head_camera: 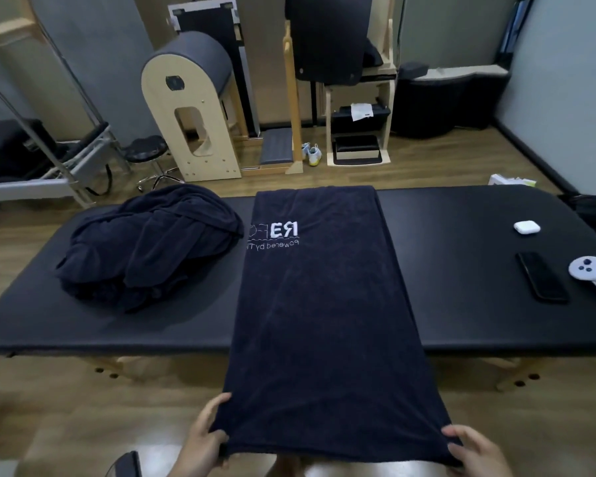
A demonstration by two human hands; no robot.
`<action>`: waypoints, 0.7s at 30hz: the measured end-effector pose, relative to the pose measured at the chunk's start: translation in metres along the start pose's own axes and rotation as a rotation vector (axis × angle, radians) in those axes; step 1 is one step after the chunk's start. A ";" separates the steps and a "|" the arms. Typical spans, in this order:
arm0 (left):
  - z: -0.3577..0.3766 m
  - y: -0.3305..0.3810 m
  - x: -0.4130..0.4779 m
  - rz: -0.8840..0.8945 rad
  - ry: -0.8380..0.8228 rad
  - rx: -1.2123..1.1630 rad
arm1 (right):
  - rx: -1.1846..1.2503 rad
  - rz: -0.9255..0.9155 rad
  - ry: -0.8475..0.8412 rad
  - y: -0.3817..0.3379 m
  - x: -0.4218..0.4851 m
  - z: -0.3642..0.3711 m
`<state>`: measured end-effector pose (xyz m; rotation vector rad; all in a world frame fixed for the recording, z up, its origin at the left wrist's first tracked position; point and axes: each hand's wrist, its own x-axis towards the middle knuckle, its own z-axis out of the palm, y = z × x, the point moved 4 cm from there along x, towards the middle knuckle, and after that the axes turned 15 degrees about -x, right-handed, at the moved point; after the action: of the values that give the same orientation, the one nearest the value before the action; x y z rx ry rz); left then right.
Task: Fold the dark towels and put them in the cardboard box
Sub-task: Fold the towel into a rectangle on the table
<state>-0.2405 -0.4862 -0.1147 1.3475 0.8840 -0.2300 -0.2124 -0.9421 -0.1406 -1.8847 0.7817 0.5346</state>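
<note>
A long dark navy towel (319,304) with white mirrored lettering lies stretched across the black padded table (461,287), from the far edge to past the near edge. My left hand (203,438) grips its near left corner. My right hand (475,452) grips its near right corner. Both corners are held off the table, close to me. A heap of crumpled dark towels (148,242) sits on the table to the left. No cardboard box is in view.
On the table's right end lie a white earbud case (526,226), a black phone (542,276) and a white controller (594,273). Behind the table stand a wooden barrel frame (193,108), a stool (145,153) and shelves. The floor is wood.
</note>
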 end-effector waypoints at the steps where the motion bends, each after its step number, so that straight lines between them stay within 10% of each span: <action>1: 0.000 -0.003 0.000 -0.036 -0.012 -0.001 | 0.039 0.008 0.007 0.000 -0.001 0.001; 10: -0.014 0.006 0.004 -0.141 -0.108 -0.243 | 0.218 0.014 -0.065 -0.029 0.004 -0.015; 16: -0.012 -0.010 -0.009 -0.017 -0.319 0.249 | 0.040 -0.040 -0.101 0.005 0.000 -0.015; 21: -0.033 -0.019 -0.002 -0.027 -0.284 0.196 | 0.032 0.093 -0.350 0.056 0.043 -0.019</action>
<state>-0.2674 -0.4619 -0.1267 1.4412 0.6534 -0.5263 -0.2224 -0.9884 -0.1964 -1.6692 0.6418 0.8779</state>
